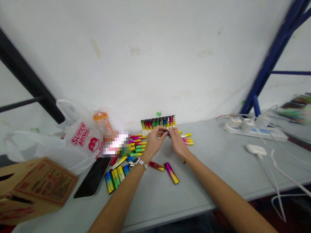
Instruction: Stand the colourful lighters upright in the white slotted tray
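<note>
My left hand [155,141] and my right hand [177,142] meet over the table's middle, fingers closed around a small dark-topped object [166,131], perhaps the end of a lighter; most of it is hidden. Behind them a row of colourful metallic lighters [161,121] stands upright near the wall. More lighters lie in a spread left of my left hand, and a few lie just right of my right hand. A pink-and-gold lighter [171,173] lies in front, beside a red one [156,166] near my left wrist.
At the left are a cardboard box [45,186], a black tablet or phone [93,177], a white plastic bag [76,144] and an orange bottle [102,121]. A white power strip [256,131] with cables and a white adapter [256,150] lie at the right.
</note>
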`<state>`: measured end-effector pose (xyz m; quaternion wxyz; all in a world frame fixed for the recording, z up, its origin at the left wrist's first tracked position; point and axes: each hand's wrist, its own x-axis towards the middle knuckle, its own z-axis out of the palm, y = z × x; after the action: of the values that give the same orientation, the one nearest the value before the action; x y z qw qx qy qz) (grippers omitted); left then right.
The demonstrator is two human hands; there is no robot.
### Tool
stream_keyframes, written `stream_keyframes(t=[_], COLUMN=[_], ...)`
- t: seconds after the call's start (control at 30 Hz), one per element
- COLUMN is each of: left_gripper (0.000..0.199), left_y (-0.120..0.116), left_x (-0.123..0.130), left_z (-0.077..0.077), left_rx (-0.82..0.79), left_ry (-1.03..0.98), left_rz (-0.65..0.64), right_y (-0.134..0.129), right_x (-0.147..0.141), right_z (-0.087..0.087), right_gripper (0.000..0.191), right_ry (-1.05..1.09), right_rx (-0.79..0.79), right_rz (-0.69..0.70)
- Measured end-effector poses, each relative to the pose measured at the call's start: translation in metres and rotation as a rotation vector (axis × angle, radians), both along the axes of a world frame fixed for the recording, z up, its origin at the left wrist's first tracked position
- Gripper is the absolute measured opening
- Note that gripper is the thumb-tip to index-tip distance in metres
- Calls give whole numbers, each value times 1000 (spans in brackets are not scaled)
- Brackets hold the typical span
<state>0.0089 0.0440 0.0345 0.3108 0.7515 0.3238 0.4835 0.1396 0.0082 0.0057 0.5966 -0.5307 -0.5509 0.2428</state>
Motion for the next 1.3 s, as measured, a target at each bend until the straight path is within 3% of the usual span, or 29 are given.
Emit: stream_keyframes(t=[0.17,0.3,0.43,0.87,0.97,1.13,1.3], left_gripper=[19,23,26,22,25,44,56], left_y=[42,73,89,116,111,93,85], left_x=[22,39,51,52,51,45,41], left_z=[29,38,39,37,33,24,21], left_rx=[250,353,362,304,383,501,487], left_ry=[309,618,704,769,809,956,1032], left_rz=[3,21,28,-1,69,186,204], right_y=[6,4,2,1,2,-1,-14], right_x=[32,42,43,48,49,54,57], right_z=[9,10,12,13,15,18,22], right_gripper=[45,46,46,49,49,30,23], right_ry=[15,58,31,-6,-44,-363,-715], right_rx=[-109,-157,-185,-211,-228,-363,-635], right_rz=[-187,-167,-137,-140,-151,-197,-93])
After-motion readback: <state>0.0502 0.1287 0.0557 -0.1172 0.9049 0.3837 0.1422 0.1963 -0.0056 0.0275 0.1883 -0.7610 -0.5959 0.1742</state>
